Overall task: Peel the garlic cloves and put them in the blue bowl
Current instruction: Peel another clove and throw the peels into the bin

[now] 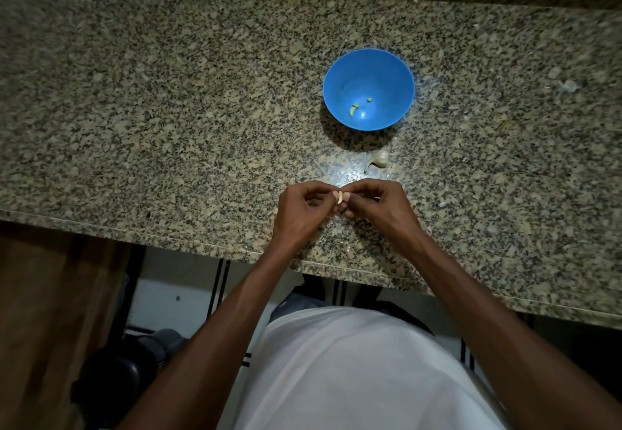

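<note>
A single garlic clove is pinched between the two hands above the near part of the table. The left hand has its grip closed on the clove from the left, thumb and curled fingers meeting at its pale side. The right hand has its grip closed on the same clove from the right, fingertips pressed against it so that the two hands touch at the clove. Only a small pale sliver of the clove shows between the fingers; whether any skin is on it cannot be told. Both forearms reach in from the bottom of the view, over the table's front edge, and the person's white shirt fills the lower middle.

Just beyond the hands, slightly to the right, a piece of garlic with papery skin and a short tail lies on the speckled granite, apart from the hands and just in front of the blue bowl. The bowl stands upright farther back on the table. Inside it, near the bottom, lie two small pale peeled pieces: a curved one and a smaller one, apart from each other. A faint whitish scrap lies well off to the right on the table.
</note>
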The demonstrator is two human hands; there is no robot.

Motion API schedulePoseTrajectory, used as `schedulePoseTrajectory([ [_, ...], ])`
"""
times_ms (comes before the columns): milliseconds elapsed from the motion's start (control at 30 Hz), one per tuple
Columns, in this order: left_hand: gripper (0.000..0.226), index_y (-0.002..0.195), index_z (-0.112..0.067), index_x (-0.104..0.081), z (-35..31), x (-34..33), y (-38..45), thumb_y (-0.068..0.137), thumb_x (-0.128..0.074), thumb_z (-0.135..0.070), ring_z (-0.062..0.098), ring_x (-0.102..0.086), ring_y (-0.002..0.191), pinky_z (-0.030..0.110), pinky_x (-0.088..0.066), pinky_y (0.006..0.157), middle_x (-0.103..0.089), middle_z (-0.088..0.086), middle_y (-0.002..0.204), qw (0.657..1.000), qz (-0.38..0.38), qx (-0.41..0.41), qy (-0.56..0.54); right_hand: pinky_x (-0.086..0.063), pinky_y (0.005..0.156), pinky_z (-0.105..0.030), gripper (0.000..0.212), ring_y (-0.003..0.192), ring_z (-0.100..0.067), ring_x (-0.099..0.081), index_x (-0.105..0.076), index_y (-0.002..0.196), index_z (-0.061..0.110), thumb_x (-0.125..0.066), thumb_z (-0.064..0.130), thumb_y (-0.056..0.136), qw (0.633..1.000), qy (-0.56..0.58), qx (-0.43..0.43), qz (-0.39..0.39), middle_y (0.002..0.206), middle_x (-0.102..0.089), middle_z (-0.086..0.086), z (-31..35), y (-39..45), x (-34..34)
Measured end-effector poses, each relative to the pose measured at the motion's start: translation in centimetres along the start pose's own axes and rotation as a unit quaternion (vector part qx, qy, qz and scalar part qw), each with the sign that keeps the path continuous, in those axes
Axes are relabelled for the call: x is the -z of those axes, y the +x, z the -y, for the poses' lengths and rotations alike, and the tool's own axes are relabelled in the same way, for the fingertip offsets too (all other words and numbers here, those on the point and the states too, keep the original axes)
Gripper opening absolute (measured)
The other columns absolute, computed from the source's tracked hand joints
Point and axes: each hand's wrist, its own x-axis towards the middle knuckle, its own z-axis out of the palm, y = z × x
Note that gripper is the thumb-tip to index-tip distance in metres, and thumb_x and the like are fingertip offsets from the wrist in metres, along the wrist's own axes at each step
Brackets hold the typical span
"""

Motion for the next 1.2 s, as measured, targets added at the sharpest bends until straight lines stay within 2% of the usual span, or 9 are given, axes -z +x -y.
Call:
schedulePoseTrajectory([
  [100,0.012,0.101,-0.013,-0.081,-0.2,-0.4,-0.3,0.089,-0.081,-0.018,0.008,-0.076,0.083,0.031,-0.065,0.078,-0.079,-0.003,0.089,0.999,-0.029,-0.013,0.015,-0.064,0.083,-0.037,0.016,0.093,-0.028,-0.078,-0.079,0.108,0.001,-0.078,0.008,0.094,1.000,0.015,-0.010,0.011,0.097,-0.080,-0.016,0.1,-0.2,-0.1],
  [233,0.014,0.104,-0.012,-0.081,-0.3,-0.8,-0.4,0.090,-0.081,-0.016,0.001,-0.074,0.081,0.020,-0.062,0.073,-0.078,-0.005,0.090,0.999,-0.044,-0.013,0.029,-0.064,0.092,-0.043,0.021,0.100,-0.028,-0.078,-0.079,0.110,0.003,-0.082,0.009,0.090,0.999,0.026,-0.015,0.011,0.102,-0.081,-0.013,0.0,-0.3,-0.1],
  [433,0.016,0.101,-0.014,-0.082,-0.6,-0.9,-0.3,0.087,-0.085,-0.019,0.004,-0.076,0.081,0.024,-0.063,0.074,-0.080,-0.003,0.089,0.999,-0.035,0.007,0.008,-0.063,0.094,-0.046,0.022,0.099,-0.030,-0.078,-0.080,0.107,0.002,-0.085,0.005,0.085,0.999,0.038,-0.012,-0.006,0.101,-0.081,-0.015,0.0,-0.4,0.2],
  [600,0.021,0.105,-0.013,-0.082,-0.6,-0.8,-0.3,0.086,-0.085,-0.021,0.011,-0.078,0.086,0.037,-0.065,0.082,-0.081,-0.003,0.090,0.997,-0.037,0.057,-0.032,-0.063,0.092,-0.038,0.025,0.098,-0.028,-0.079,-0.080,0.108,0.000,-0.086,0.004,0.083,0.998,0.062,-0.026,-0.003,0.100,-0.081,-0.015,0.2,-0.3,0.2],
  [700,0.020,0.106,-0.009,-0.082,-0.6,-0.7,-0.3,0.088,-0.083,-0.017,0.015,-0.078,0.087,0.042,-0.065,0.085,-0.081,0.001,0.091,0.997,-0.023,0.049,-0.046,-0.062,0.091,-0.035,0.025,0.098,-0.027,-0.079,-0.081,0.107,0.001,-0.086,0.005,0.083,0.997,0.068,-0.038,-0.009,0.099,-0.081,-0.014,0.1,-0.3,0.2],
  [967,0.021,0.101,-0.012,-0.083,-0.6,-1.1,-0.3,0.082,-0.088,-0.019,0.011,-0.078,0.082,0.035,-0.066,0.079,-0.081,-0.003,0.087,0.997,-0.039,0.063,-0.016,-0.060,0.079,-0.023,0.024,0.095,-0.024,-0.079,-0.080,0.108,-0.002,-0.084,-0.002,0.084,0.997,0.057,-0.039,-0.016,0.099,-0.081,-0.013,-0.2,-0.5,0.2],
  [1200,0.015,0.093,-0.017,-0.082,-0.8,-1.6,-0.4,0.079,-0.088,-0.015,0.002,-0.075,0.071,0.023,-0.063,0.067,-0.078,-0.006,0.080,0.994,-0.076,0.076,0.019,-0.064,0.087,-0.034,0.026,0.096,-0.028,-0.079,-0.081,0.108,0.001,-0.086,0.003,0.083,0.998,0.046,-0.047,-0.023,0.099,-0.081,-0.014,-0.7,-0.3,-0.2],
])
